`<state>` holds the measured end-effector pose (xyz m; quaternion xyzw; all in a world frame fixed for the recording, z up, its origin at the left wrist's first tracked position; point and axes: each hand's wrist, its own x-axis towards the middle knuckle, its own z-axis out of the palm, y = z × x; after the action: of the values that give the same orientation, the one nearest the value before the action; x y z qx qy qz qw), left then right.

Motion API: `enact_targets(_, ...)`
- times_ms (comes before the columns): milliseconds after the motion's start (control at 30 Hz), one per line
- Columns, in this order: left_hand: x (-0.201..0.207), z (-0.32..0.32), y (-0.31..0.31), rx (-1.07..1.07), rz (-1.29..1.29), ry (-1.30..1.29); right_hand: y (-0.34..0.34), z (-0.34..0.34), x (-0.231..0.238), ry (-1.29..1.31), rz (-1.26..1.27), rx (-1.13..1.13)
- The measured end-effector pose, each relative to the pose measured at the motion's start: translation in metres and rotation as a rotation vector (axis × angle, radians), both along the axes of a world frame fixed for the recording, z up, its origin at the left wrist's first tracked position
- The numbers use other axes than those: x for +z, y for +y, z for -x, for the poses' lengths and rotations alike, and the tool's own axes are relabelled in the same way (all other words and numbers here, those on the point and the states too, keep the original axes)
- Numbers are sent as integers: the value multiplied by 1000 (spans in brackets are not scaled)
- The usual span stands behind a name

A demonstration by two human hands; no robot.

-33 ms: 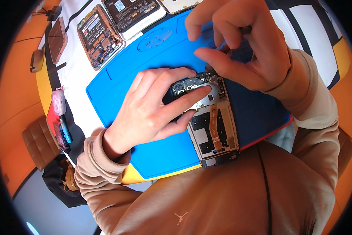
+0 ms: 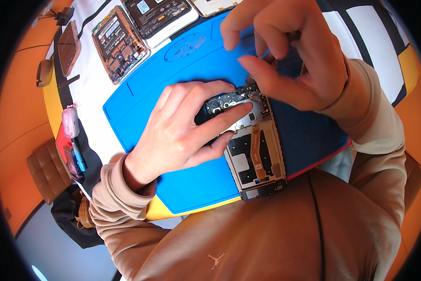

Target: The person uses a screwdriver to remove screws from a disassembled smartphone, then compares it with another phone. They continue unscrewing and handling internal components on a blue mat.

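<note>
An opened smartphone [image 2: 241,154] lies near the front edge of the blue work mat [image 2: 182,189], its back cover off. A metal shield plate, a camera module and a brown ribbon cable show inside it. My left hand [image 2: 177,124] grips the upper part from the left, with fingertips on the plate and the top edge. Above the phone's upper right corner hovers my right hand [image 2: 299,61], fingers curled and thumb bent inward. Something dark and thin shows behind that thumb, mostly hidden by the fingers. What it is I cannot make out.
Beyond the mat lie opened phones: one with a bare board [image 2: 119,44] and one with a black battery [image 2: 159,16]. A phone-shaped panel [image 2: 69,49] sits at the far left. A pink case [image 2: 70,122] and a blue pen [image 2: 78,154] lie along the left table edge.
My right thumb has shifted slightly to the right, closer to the palm. The left hand and the opened smartphone have stayed in place.
</note>
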<state>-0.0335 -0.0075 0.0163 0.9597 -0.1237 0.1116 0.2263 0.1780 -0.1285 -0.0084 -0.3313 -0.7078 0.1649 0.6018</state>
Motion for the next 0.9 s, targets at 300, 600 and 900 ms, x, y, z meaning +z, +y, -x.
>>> enact_targets(300, 0, 0, -1, 1, 10, 11, -10, 2, 34, -274, 83, -76)
enact_targets(600, 1, -1, 0, -6, 1, -2, 1, 7, 20, -28, 44, 13)
enact_targets(900, -1, 0, 0, -4, 16, -2, -2, 3, 25, -140, -27, -23)
